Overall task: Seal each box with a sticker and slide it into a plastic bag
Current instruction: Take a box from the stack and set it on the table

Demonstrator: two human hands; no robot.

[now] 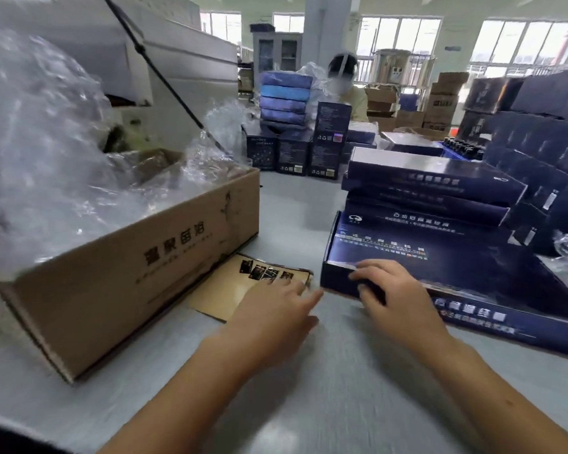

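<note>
Glossy navy flat box (473, 276) in R hand (394, 291)

**Print on carton and boxes, mostly too blurred to read**

The brown cardboard carton (128, 267) carries four large dark Chinese characters on its long side, with a line of small print beneath. Blur leaves neither legible. The nearest blue box (456, 267) has a row of white Chinese characters and a thin multicoloured strip across its lid, all smeared. The stacked blue boxes (433, 181) behind it bear similar white lines and a small round logo. The upright dark boxes (325, 158), far across the surface (309, 388), show small white recycling-type symbols low on their faces.
</note>
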